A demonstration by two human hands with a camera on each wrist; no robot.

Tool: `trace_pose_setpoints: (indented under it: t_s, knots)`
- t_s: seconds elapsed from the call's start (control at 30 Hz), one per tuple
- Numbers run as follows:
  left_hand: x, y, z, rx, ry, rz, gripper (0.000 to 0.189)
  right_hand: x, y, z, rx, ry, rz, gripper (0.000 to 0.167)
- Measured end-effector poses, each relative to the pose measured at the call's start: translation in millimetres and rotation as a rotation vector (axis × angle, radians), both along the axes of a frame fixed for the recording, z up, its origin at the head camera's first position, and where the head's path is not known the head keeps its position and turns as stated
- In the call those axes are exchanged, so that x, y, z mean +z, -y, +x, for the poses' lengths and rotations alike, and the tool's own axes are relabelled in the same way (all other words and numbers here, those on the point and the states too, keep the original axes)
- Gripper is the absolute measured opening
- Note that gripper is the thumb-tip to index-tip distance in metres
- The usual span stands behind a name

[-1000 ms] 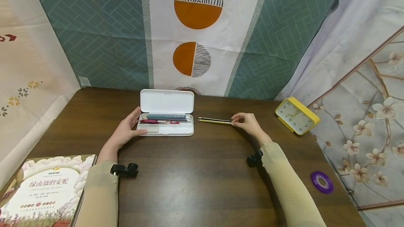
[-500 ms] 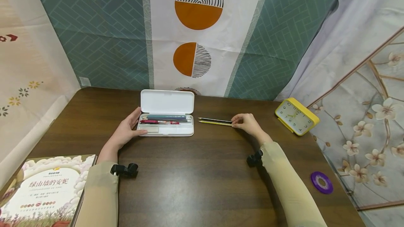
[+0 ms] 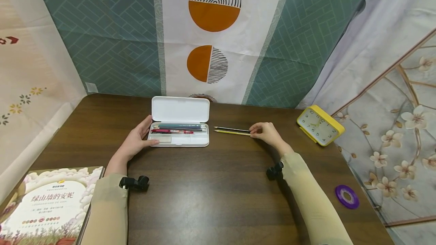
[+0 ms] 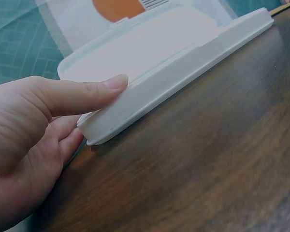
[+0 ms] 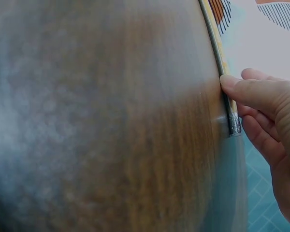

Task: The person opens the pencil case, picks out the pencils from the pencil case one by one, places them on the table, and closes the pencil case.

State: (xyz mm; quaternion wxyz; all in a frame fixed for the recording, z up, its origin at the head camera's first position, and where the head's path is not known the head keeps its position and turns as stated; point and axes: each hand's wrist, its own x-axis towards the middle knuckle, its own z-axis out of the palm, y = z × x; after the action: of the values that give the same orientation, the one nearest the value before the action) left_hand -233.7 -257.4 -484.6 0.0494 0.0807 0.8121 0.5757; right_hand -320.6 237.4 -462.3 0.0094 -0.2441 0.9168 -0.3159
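Note:
On the table lies an open white pencil case (image 3: 190, 140), its lid (image 3: 180, 109) raised at the back. Several pens and pencils (image 3: 180, 127) and a pale eraser (image 3: 161, 139) lie inside. My left hand (image 3: 137, 139) grips the case's left end, its thumb (image 4: 99, 94) over the front rim and the other fingers around the end. To the right of the case, my right hand (image 3: 267, 133) pinches a yellow pencil (image 3: 231, 132) and a black pencil (image 3: 231, 128) near their eraser ends. Both points face the case; in the right wrist view, the thumb (image 5: 229, 82) presses on them.
A yellow alarm clock (image 3: 320, 125) stands at the back right. A purple roll of tape (image 3: 347, 196) lies near the right edge, and an illustrated book (image 3: 51, 203) at the front left. Behind the brown table (image 3: 204, 192) hangs a patterned cloth (image 3: 116, 41).
The gap between the yellow and black pencils has widened slightly at their points. Both hands and the pencil case stay where they were.

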Motion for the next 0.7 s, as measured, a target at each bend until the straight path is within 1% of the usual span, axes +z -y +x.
trace_pose_setpoints:
  t_s: [0.2, 0.3, 0.47, 0.53, 0.7]
  knots:
    - [0.8, -0.5, 0.8, 0.0, 0.005, -0.005, 0.104, 2.5, -1, 1.8, 0.013, -0.019, -0.004, 0.017]
    - [1.3, -1.4, 1.0, -0.001, 0.009, -0.001, 0.104, 5.8, -1, 3.6, 0.008, -0.024, -0.006, 0.018]
    - [2.3, -2.5, 1.0, 0.0, 0.009, 0.003, 0.104, 13.9, 7, 1.3, 0.014, -0.012, -0.017, 0.02]
    - [3.1, -2.6, 1.3, 0.001, 0.009, 0.007, 0.104, 18.7, 14, -0.1, 0.045, 0.005, -0.019, 0.021]
    - [4.7, -3.1, 2.1, 0.002, 0.017, 0.001, 0.104, 28.1, 39, -4.8, 0.176, 0.055, -0.002, 0.021]
